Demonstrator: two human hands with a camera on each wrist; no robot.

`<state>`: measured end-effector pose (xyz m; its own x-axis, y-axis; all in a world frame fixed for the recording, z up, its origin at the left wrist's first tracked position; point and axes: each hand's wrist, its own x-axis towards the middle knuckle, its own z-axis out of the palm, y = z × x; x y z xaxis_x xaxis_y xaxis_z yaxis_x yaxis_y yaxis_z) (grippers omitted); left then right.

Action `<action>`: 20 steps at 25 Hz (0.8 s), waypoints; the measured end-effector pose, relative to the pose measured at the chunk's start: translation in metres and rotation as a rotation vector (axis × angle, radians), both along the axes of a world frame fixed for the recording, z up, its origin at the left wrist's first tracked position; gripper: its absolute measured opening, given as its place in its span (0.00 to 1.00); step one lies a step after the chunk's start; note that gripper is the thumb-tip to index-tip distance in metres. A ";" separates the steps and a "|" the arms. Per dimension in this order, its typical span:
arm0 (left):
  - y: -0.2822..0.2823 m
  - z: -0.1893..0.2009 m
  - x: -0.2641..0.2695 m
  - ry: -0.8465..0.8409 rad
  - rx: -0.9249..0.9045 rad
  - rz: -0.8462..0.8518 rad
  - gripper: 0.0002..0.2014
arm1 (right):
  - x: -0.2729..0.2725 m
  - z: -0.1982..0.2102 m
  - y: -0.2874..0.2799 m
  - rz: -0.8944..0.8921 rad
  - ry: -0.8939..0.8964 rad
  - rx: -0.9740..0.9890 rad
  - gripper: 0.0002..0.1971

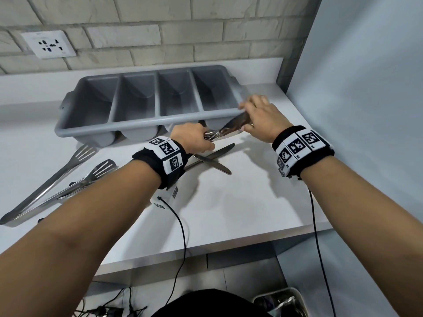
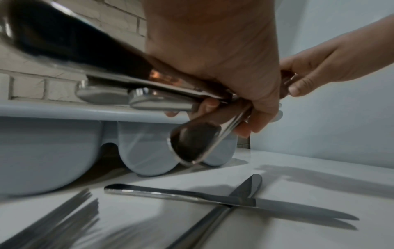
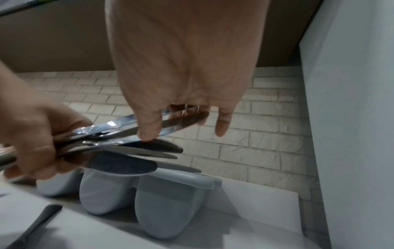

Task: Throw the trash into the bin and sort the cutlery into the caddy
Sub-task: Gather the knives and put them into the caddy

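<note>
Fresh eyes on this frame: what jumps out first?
Both hands meet mid-counter on a bundle of knives: the left hand grips the handles, the right hand holds the blades. Just behind sits the grey four-slot caddy; two crossed knives lie below the hands.

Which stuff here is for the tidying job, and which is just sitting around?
For the job: bundle of knives held by left hand and right hand; two crossed knives; grey caddy; tongs.
Just around: wall socket, cables.
</note>
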<state>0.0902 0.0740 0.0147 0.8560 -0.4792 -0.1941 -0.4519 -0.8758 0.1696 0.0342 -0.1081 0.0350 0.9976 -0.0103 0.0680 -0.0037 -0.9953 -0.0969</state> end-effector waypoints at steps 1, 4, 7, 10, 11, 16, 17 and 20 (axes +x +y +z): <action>0.002 -0.003 0.000 0.056 -0.043 0.027 0.10 | -0.001 -0.001 0.000 -0.030 -0.030 0.066 0.35; 0.009 -0.012 -0.001 0.329 -0.386 0.186 0.07 | -0.005 -0.021 0.007 -0.257 -0.201 0.298 0.42; 0.016 -0.016 -0.004 0.475 -0.662 0.339 0.06 | 0.003 -0.051 0.015 -0.401 -0.089 0.419 0.29; 0.023 -0.020 -0.002 0.551 -0.784 0.384 0.10 | 0.016 -0.075 0.036 -0.146 0.312 0.342 0.27; 0.025 -0.022 -0.001 0.585 -0.823 0.402 0.11 | 0.018 -0.079 0.044 -0.056 0.399 0.250 0.32; 0.035 -0.034 0.006 0.771 -0.950 0.541 0.13 | 0.032 -0.091 0.053 0.039 0.399 0.132 0.28; 0.036 -0.036 0.007 0.753 -0.915 0.527 0.12 | 0.033 -0.091 0.049 0.028 0.356 0.158 0.22; 0.038 -0.039 0.012 0.662 -0.823 0.454 0.10 | 0.035 -0.092 0.035 -0.039 0.314 0.140 0.11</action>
